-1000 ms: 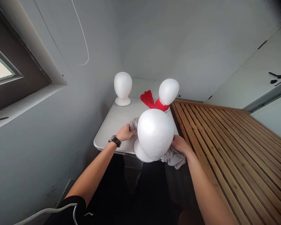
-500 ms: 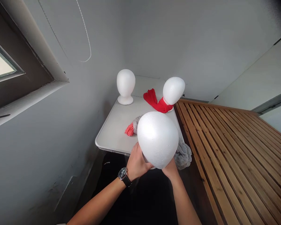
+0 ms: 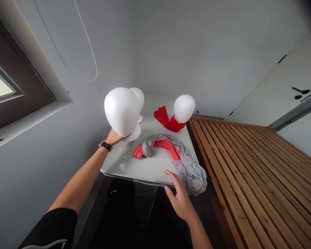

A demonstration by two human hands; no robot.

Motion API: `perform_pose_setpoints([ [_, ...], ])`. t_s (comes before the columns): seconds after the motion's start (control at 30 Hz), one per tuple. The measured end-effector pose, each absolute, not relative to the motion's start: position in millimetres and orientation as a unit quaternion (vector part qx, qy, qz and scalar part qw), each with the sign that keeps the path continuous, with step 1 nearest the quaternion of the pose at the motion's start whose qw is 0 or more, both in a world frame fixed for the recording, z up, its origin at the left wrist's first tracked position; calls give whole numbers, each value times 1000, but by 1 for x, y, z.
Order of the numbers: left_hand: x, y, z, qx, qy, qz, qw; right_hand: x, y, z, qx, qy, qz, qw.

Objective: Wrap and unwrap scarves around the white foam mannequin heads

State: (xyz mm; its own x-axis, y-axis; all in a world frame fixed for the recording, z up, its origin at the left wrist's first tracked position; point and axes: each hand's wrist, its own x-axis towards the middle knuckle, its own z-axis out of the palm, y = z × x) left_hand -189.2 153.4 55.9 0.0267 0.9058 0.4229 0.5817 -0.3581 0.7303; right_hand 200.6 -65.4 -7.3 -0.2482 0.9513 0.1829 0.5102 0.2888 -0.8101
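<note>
A white foam mannequin head is gripped near its neck by my left hand, at the left side of the table; some of the fingers are hidden behind it. My right hand hovers at the table's front edge, fingers apart and holding nothing. Just beyond it lies a grey and coral-red scarf, curved across the table, its grey end bunched by the front right corner.
A second foam head stands partly hidden behind the held one. Another foam head with a red scarf round its neck is at the back right of the white table. Wooden slats lie to the right, a wall left.
My left hand has carried the foam head from the front middle to the left. My right hand has let go of it, and the grey and coral scarf now shows in full.
</note>
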Motion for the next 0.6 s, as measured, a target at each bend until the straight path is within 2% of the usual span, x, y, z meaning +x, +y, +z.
perform_pose_setpoints([
  [0.13, -206, 195, 31, 682, 569, 415, 197, 182, -69, -1, -472, -731, 360, 335],
  [0.37, -207, 214, -7, 682, 576, 404, 201, 182, -62, 30, -437, -747, 401, 301],
  [0.6, -213, 208, -7, 685, 588, 385, 190, 203, -29, 58, -417, -783, 351, 301],
])
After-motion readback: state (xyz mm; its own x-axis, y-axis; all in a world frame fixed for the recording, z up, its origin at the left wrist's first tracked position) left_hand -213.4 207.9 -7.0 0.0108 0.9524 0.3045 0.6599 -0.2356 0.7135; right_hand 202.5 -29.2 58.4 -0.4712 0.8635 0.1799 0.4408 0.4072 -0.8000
